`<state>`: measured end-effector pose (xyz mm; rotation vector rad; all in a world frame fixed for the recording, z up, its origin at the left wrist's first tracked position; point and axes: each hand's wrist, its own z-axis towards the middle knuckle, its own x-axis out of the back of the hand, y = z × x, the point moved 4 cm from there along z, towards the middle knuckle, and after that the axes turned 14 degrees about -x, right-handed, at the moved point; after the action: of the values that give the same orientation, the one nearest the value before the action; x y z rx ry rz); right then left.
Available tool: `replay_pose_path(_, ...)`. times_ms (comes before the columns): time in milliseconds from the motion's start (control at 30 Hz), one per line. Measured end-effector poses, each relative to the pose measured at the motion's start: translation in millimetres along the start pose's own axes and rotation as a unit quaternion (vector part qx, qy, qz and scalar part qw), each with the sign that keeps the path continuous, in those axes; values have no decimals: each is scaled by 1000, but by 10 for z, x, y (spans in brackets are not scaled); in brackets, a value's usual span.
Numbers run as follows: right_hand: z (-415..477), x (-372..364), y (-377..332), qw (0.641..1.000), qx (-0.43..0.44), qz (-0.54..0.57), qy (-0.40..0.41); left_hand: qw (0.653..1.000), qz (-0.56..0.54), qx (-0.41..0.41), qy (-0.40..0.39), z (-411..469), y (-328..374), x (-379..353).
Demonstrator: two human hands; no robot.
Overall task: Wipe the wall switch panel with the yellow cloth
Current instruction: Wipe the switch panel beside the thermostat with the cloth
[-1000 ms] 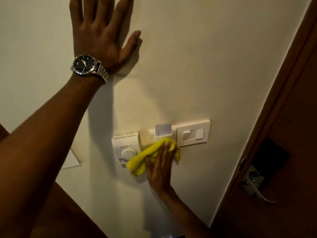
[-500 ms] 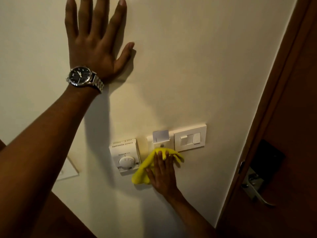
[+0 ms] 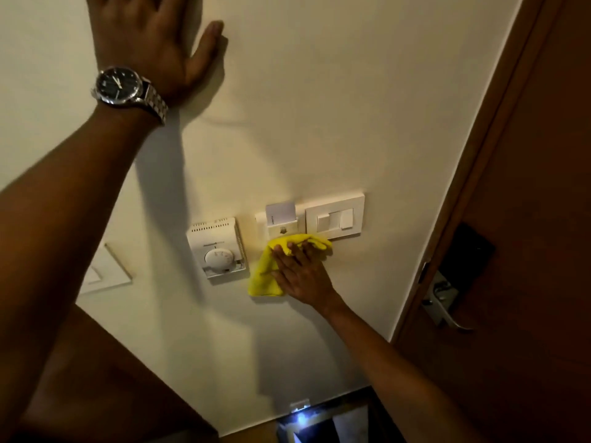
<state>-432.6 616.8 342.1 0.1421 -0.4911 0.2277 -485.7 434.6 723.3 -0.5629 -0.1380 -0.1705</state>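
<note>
A white switch panel [image 3: 334,218] with a rocker sits on the cream wall, right of a key-card holder [image 3: 281,220] with a card in it. My right hand [image 3: 303,273] presses the yellow cloth [image 3: 267,270] flat against the wall just below the card holder, the cloth's top edge touching the panel's lower left corner. My left hand [image 3: 153,39], with a steel wristwatch [image 3: 128,89] on the wrist, lies flat on the wall high up at the left, fingers spread and partly cut off by the frame's top.
A white thermostat [image 3: 217,251] with a round dial hangs left of the cloth. A brown wooden door [image 3: 527,219] with a metal lever handle [image 3: 447,305] stands at the right. Another white plate [image 3: 102,273] is at the left, half behind my left arm.
The right hand and cloth slid from the thermostat's edge to the right and slightly down, uncovering the card holder. The left hand stayed pressed on the wall.
</note>
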Motion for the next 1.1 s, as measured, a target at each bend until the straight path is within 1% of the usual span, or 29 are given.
replay_pose_path(33,-5,7,79,1000,9,-7,-4,1000,5,-7,7,10,10,4)
replay_pose_path(67,35,17,107,1000,-14,9,-1,1000,10,-11,12,11,21,1)
replay_pose_path(100,117,37,87,996,-71,47,3,1000,13,-14,17,14,29,-2)
replay_pose_path(167,294,53,-75,968,-217,128,4,999,19,-18,27,20,36,8)
replay_pose_path(200,334,44,-192,959,-245,141,-2,999,25,-19,28,27,33,18)
replay_pose_path(233,313,27,-300,963,-236,132,-10,999,28,-21,26,30,33,30)
replay_pose_path(300,159,-33,-346,989,-133,56,-27,999,31,-33,26,48,44,49)
replay_pose_path(333,73,-39,-285,996,-77,27,-30,998,33,-40,29,62,42,59)
replay_pose_path(367,-12,-20,-200,999,-38,12,-31,998,36,-46,33,61,40,65)
replay_pose_path(400,-65,-2,-115,999,-18,0,-28,997,41,-53,41,57,40,70)
replay_pose_path(433,-83,25,-54,1000,-20,-6,-20,996,47,-57,47,54,49,61)
replay_pose_path(467,-47,51,-28,999,-42,3,-12,996,54,-59,51,58,43,46)
replay_pose_path(500,28,89,-46,995,-92,33,-4,995,58,-58,53,59,40,25)
replay_pose_path(567,244,136,-169,968,-217,126,10,995,61,-53,56,57,29,-11)
replay_pose_path(600,329,129,-274,956,-248,157,10,995,59,-51,55,45,28,-25)
replay_pose_path(633,398,113,-366,956,-244,163,6,995,60,-51,54,51,22,-31)
replay_pose_path(667,388,80,-447,966,-209,151,-5,996,58,-50,47,50,16,-31)
replay_pose_path(733,207,-2,-465,991,-88,94,-25,996,55,-53,41,68,13,-1)
replay_pose_path(767,88,-7,-405,996,-40,66,-36,997,52,-53,38,57,30,16)
replay_pose_path(800,18,-17,-315,998,-11,45,-45,997,51,-53,39,67,31,34)
replay_pose_path(833,-35,-20,-228,998,-2,34,-52,997,51,-52,38,60,37,39)
replay_pose_path(867,-43,-11,-160,998,-10,34,-54,997,49,-51,38,61,36,42)
replay_pose_path(933,52,29,-167,994,-58,74,-51,996,51,-51,44,79,31,38)
replay_pose_path(1033,351,117,-415,973,-162,161,-12,995,59,-54,51,77,22,34)
replay_pose_path(1100,518,111,-538,964,-196,180,1,996,56,-56,48,87,24,20)
